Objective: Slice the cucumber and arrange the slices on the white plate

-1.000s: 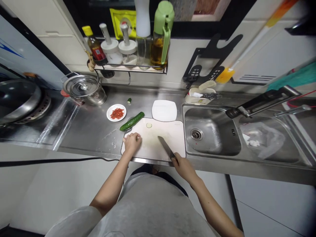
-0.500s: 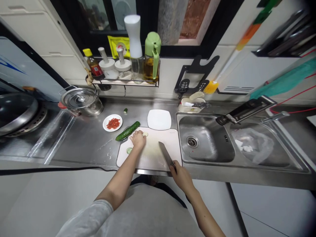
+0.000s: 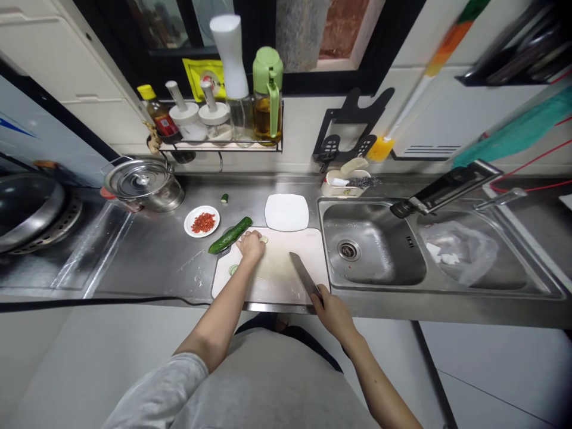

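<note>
My left hand (image 3: 251, 245) is at the upper left of the white cutting board (image 3: 286, 280), fingers curled down over cucumber slices (image 3: 264, 240). Only a pale cut edge shows past the fingers; the rest is hidden. A kitchen knife (image 3: 304, 274) is in my right hand (image 3: 331, 308), its blade angled up and left over the board's right half. Just left of my left hand, a long green cucumber (image 3: 230, 235) lies at the board's corner. A few thin cucumber rounds (image 3: 233, 270) are near the board's left edge, partly behind my left wrist.
A white square plate (image 3: 286, 212) sits behind the board. To the left are a plate of chopped red pieces (image 3: 202, 223), a cucumber end (image 3: 224, 198) and a lidded steel pot (image 3: 145, 185). The sink (image 3: 373, 244) adjoins the board's right side. A condiment rack (image 3: 223, 146) hangs above.
The view has shifted slightly. My left hand stays over the slices with its fingers drawn in a little more. The knife remains at the board's right half, nearly unmoved.
</note>
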### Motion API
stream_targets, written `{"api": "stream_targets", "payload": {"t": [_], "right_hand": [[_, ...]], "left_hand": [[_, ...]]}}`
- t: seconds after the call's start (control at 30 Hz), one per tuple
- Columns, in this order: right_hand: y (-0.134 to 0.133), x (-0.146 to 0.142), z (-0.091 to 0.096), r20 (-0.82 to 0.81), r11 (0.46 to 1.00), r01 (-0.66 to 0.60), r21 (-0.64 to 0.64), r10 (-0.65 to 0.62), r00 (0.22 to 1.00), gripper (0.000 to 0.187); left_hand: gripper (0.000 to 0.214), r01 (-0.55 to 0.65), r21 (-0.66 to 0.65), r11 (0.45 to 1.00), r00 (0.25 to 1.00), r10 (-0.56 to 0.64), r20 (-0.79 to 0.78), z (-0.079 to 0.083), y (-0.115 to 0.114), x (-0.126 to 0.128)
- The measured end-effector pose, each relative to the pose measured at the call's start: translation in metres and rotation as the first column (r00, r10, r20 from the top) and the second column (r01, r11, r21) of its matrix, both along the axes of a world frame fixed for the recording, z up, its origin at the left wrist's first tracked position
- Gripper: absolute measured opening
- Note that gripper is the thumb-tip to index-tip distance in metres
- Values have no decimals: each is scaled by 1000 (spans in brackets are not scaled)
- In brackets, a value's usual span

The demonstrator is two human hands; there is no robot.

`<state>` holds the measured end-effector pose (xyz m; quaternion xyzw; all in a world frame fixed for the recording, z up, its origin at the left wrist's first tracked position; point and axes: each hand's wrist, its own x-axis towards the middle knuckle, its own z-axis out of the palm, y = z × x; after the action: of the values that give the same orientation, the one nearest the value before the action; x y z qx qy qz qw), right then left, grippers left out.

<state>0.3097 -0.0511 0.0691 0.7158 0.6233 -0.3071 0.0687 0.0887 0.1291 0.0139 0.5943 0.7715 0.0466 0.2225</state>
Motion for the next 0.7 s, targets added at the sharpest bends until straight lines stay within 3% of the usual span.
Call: {"api": "stream_targets", "payload": {"t": [0.23, 0.33, 0.43, 0.57, 0.7], "right_hand": [[-4, 3, 1, 0, 1000, 13, 4, -13, 1000, 33], [-5, 6, -1, 9, 1000, 20, -4, -20, 1000, 33], [-4, 5, 0, 21, 999, 13, -29, -13, 1000, 33], [-3, 1, 3, 35, 999, -8, -52, 10, 999, 32], [-3, -5, 4, 47, 997, -55, -54, 58, 997, 31]], "left_hand": [[20, 54, -34, 998, 982, -47, 185, 6, -4, -2], [23, 226, -52, 973, 916, -195, 351, 8, -10, -13], [30, 462, -84, 883, 794, -369, 484, 11, -16, -24], [34, 608, -105, 787, 742, -516, 428, 15, -21, -27], [39, 598, -76, 798, 782, -560, 272, 14, -23, -24]]}}
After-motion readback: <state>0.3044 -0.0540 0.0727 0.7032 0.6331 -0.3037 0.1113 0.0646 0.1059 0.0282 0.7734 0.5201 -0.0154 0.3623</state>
